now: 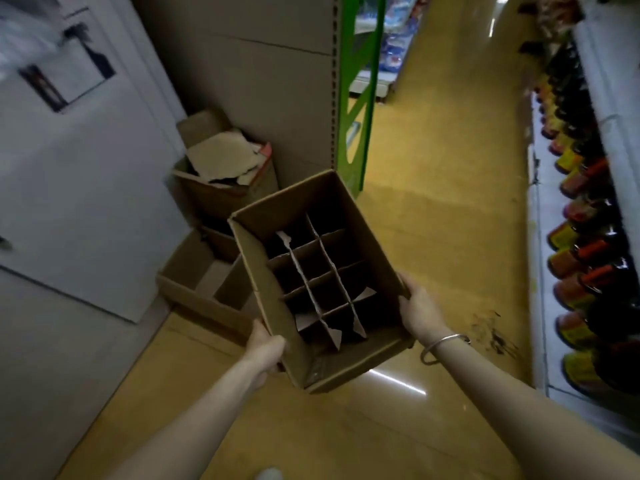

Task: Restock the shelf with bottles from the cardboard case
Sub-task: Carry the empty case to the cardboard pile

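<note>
Yellow-tan floor is running far down the aisle, open and unobstructed on the right half. Shelf is lining the right edge, its bottles packed in a continuous row, near to far. Grey wall is closing off the left side.

Cardboard case is being held off the floor, centre frame, tilted toward the left. Its divider cells are appearing dark; no bottles visible inside, so it is judged empty and heading for the discard boxes at far left.

Left hand is gripping the near-left corner, fingers wrapping underneath. Right hand is gripping the right wall, fingers curling over the rim; bracelet is sitting on that wrist.

Risk: loose torn dividers sliding out with further tilt. Green upright is standing just beyond the case's far corner, likely clipping a wide swing.
</note>
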### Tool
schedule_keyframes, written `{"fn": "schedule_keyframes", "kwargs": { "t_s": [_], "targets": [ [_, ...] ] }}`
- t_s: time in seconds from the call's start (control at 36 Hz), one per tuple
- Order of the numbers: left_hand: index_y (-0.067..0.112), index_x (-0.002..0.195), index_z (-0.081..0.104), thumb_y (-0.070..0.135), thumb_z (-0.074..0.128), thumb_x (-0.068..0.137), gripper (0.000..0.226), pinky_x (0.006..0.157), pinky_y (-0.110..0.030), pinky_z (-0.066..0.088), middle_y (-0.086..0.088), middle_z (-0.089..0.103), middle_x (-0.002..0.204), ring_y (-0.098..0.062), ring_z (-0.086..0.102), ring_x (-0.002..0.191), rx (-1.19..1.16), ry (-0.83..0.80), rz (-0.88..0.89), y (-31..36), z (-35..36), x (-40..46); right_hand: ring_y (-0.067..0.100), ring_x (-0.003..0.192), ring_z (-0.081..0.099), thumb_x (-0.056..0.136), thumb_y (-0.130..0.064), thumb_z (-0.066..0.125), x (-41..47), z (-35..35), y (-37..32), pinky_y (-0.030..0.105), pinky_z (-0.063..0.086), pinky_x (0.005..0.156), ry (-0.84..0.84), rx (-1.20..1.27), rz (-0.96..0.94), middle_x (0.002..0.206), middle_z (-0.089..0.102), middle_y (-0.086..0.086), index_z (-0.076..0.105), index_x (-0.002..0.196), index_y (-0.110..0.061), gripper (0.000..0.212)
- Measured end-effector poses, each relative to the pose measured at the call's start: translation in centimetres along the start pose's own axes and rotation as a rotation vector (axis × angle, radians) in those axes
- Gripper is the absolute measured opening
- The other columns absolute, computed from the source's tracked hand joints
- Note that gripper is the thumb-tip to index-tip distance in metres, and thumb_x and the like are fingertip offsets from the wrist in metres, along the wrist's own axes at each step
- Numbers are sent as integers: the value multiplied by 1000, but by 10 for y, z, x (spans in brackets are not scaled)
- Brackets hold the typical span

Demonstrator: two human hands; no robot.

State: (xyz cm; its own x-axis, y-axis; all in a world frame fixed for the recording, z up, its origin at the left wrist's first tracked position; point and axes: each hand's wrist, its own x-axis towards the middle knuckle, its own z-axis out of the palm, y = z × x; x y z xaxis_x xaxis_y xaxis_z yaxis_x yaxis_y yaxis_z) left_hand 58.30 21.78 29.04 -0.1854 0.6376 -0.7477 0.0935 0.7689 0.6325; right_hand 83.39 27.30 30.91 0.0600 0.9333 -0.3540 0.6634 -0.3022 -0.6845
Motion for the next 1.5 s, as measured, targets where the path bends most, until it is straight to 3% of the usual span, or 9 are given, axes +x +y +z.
{"fn": "schedule_keyframes", "kwargs": {
  "t_s": [0.11,0.22,0.33,0.44,0.72,0.94,1.14,1.33,1.5],
  "targets": [
    [24,146,20,-10,46,86,74,91,-55,50,-13,49,129,-37,51,116,-59,14,-17,-10,-62,3,24,95,61,92,3,37,7,46,-53,31,52,76,-77,-29,-63,107,63,4,46,135,-32,56],
    [24,147,23,-13,44,86,73,94,-54,48,-13,51,128,-35,50,116,-147,58,-20,-15,-109,10,8,71,56,95,-4,39,14,82,-97,10,42,52,-133,-87,-120,99,61,0,40,138,-33,52],
    [22,146,25,-13,44,86,72,93,-55,49,-15,54,123,-36,53,113,-213,80,-52,-15,-156,19,24,90,60,92,-1,39,23,121,-144,29,51,71,-207,-118,-91,109,61,8,36,140,-28,56],
    [21,146,25,-12,49,85,74,95,-54,47,-13,54,119,-36,52,113,-296,101,-50,-11,-198,33,14,78,57,92,-2,40,39,155,-188,17,40,53,-294,-133,-66,99,57,3,32,141,-27,55],
    [20,133,36,-10,49,89,55,92,-51,49,-14,54,120,-34,53,111,-380,190,-21,4,-265,84,4,67,47,92,-2,37,90,219,-251,16,39,59,-303,-146,-70,94,52,-1,34,141,-29,56],
    [20,136,34,-13,44,86,60,94,-55,45,-19,54,124,-42,52,118,-409,232,-93,15,-272,144,18,97,50,92,0,38,152,243,-270,35,46,93,-348,-63,-40,106,49,1,40,140,-27,55],
    [22,135,33,-17,43,84,65,96,-54,47,-6,55,107,-36,52,113,-523,242,-208,13,-260,188,14,100,48,94,-5,42,206,256,-269,33,42,94,-457,-40,-38,111,50,0,44,137,-25,48],
    [29,143,27,-19,41,83,78,56,-35,53,-8,55,112,-27,57,91,-640,287,-270,32,-250,239,26,98,60,94,-1,36,282,276,-267,37,52,85,-558,-144,-12,115,56,10,43,135,-28,50],
    [26,139,29,-17,41,84,71,60,-38,53,-9,53,108,-31,56,93,-636,326,-296,48,-247,282,23,100,57,94,-2,36,333,299,-268,33,51,80,-590,-165,-24,119,53,7,40,138,-32,54]
  ]
}}
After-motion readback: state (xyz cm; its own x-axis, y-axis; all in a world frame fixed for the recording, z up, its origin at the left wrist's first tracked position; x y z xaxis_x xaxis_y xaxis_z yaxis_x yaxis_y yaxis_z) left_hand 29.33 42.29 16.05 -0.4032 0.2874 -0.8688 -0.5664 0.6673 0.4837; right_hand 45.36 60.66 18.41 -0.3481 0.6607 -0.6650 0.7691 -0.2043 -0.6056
